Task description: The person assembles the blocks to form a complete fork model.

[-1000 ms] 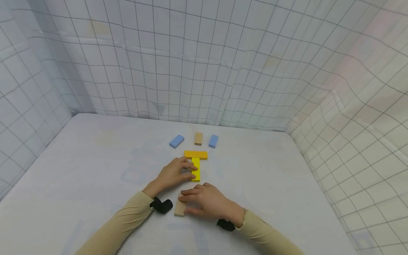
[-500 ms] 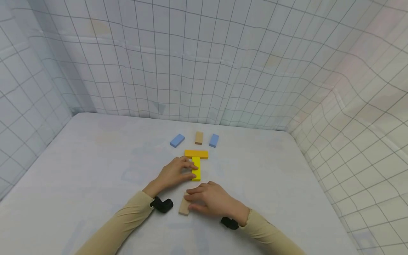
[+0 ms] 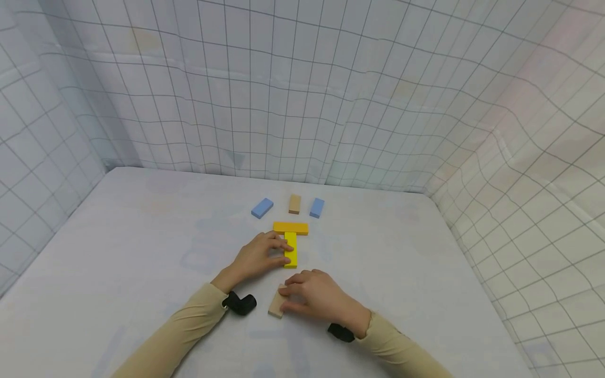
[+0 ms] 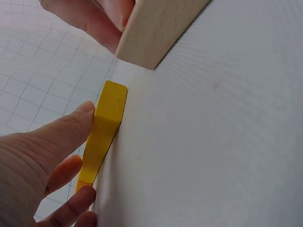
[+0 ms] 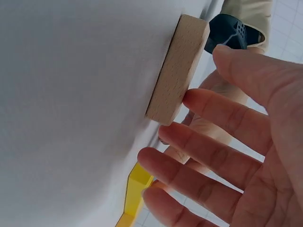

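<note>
My left hand (image 3: 257, 256) lies beside a yellow block (image 3: 291, 257), its thumb and fingertips touching the block's left side and top. The far end of that block meets the middle of an orange-yellow block (image 3: 290, 228) laid crosswise, so the two form a T. Nearer to the front, a plain wooden block (image 3: 276, 304) lies flat and slightly slanted. My right hand (image 3: 316, 296) is at its right side. In the right wrist view the extended fingers (image 5: 208, 106) touch the wooden block (image 5: 177, 71) at its edge, with the thumb apart from it.
Behind the T lie two light blue blocks (image 3: 262, 208) and a small tan block (image 3: 294, 204) between them. A white cloth covers the table (image 3: 402, 252). Grid-patterned curtains (image 3: 302, 94) rise at the back and both sides. Each wrist carries a black camera (image 3: 240, 304).
The wooden block has slid to the right and turned from nearly straight to more slanted, with my right hand shifting right along it. My left hand and the yellow blocks have stayed put.
</note>
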`<state>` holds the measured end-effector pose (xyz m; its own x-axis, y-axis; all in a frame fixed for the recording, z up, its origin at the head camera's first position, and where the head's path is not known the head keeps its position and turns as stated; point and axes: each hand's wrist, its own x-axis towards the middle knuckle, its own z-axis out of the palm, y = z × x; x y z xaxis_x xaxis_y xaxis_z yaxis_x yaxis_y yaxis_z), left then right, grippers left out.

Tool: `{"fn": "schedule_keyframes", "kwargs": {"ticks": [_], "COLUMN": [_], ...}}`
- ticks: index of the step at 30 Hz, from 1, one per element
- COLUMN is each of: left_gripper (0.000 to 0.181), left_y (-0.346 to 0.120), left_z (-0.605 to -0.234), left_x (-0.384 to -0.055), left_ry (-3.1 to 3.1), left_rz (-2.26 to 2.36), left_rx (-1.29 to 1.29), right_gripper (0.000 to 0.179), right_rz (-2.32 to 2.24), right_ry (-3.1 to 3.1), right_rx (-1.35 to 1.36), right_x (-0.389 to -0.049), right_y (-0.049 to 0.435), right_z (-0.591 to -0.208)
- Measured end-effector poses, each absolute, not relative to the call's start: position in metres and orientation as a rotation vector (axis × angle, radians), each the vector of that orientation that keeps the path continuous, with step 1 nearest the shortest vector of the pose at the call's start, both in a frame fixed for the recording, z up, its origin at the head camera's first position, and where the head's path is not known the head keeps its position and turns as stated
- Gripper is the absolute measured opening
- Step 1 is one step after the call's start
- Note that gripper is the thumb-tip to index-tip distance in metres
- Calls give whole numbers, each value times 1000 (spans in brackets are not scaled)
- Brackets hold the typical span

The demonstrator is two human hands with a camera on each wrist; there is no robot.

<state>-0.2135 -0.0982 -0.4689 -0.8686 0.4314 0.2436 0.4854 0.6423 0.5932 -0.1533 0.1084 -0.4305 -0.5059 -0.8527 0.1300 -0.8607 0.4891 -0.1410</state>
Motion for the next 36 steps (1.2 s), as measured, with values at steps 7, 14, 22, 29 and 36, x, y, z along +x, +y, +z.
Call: {"fn": "schedule_keyframes", "kwargs": {"ticks": [7,14,22,29,36], "left_gripper": [28,29,29,29,29], "left_y": [-98,-98,-97,-97,-98], "left_z": [-467,-467,-468,-467,-468], "left_x": [-213,-214,-214,-213,-213], "left_ry": [-2773,-2777,-2778,-2795,-2785], "left_rz": [-1034,-1029,-1039,-1022,-1030], "left_rx": [-784,-779,-781,-770,-774], "right_gripper": [40,45,46,44,47], "right_rz": [248,276,329,376,457], "right_ry": [-2690,-2726,-2758,-2754,-2782], "right_rx": [1472,1401,1401,1433,1440], "right_x": [-148,-146,-149,-151,-152], "right_y": [102,99,104,113,118], "right_z": [-430,-430,-433,-433,-434]}}
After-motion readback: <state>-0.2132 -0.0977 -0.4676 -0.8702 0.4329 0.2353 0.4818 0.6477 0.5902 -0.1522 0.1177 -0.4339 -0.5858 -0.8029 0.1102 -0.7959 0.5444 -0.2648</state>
